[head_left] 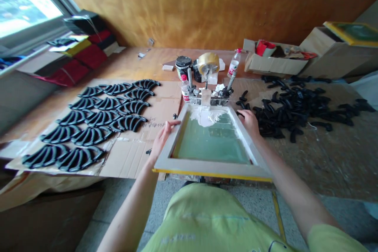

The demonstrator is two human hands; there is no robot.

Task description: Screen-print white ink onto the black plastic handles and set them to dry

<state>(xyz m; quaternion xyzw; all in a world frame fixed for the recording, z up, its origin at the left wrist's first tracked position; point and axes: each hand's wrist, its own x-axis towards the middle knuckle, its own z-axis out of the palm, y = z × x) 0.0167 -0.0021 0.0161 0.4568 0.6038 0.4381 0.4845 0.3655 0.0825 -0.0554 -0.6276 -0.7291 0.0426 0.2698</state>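
A screen-printing frame (206, 164) with pale green mesh and white ink at its far end lies before me, fixed to a clamp stand (211, 96). My left hand (163, 137) is at the frame's left side, its fingers stretched out along the edge, with nothing visible in them. At the right side, my right hand (250, 123) has its fingers bent around a black curved piece (240, 113), only part of which shows. The area beneath the screen is hidden.
On the left, rows of black curved pieces (102, 118) lie on cardboard (126, 157). A loose heap of similar pieces (291, 106) lies right. Behind the frame are a tape roll (208, 62), a black tub (183, 67), bottles (234, 65) and an open carton (273, 65).
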